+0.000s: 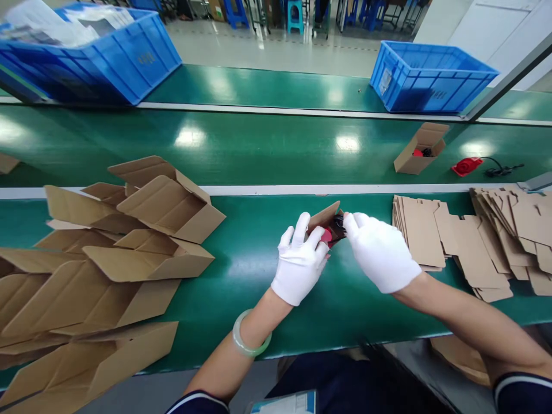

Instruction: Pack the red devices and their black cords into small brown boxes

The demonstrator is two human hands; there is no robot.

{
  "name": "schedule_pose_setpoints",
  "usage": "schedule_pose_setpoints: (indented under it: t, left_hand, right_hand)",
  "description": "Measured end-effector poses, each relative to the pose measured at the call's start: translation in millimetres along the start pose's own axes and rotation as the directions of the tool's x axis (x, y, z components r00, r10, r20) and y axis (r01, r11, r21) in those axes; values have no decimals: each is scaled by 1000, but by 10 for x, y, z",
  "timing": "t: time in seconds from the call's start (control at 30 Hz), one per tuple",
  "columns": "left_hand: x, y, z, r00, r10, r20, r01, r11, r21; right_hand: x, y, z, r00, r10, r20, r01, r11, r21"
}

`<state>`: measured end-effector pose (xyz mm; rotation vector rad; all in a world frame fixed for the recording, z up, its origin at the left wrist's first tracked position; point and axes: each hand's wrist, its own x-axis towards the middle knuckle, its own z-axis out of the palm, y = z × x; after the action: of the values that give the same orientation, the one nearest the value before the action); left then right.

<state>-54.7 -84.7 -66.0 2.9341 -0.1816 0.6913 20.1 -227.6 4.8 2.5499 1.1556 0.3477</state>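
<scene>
A small cardboard box (322,217) with its lid flap up stands in front of me on the green work surface. My left hand (299,260), in a white glove, is closed around the box, its fingertips over a red device (326,235) inside. My right hand (378,250), gloved too, pinches a bundled black cable (339,225) at the box's right side. How far the cable sits inside the box is hidden by the fingers.
Open folded boxes (164,210) are piled at left, and flat cardboard blanks (420,233) are stacked at right. On the green conveyor are a filled box (414,163) and a red device with a cord (466,167). Blue crates (444,86) stand behind.
</scene>
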Motion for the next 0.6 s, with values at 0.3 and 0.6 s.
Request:
schedule_pose_setpoints:
  t: [0.3,0.6]
  left_hand:
    - [34,42,151,996,-60,-61,61,998,14]
    - [-39,6,82,994,-106,13,106,993,-57]
  right_hand:
    - [661,-301,36,824,-327,463,302,945,129]
    - [60,381,151,972,-150,-179,211,891,401]
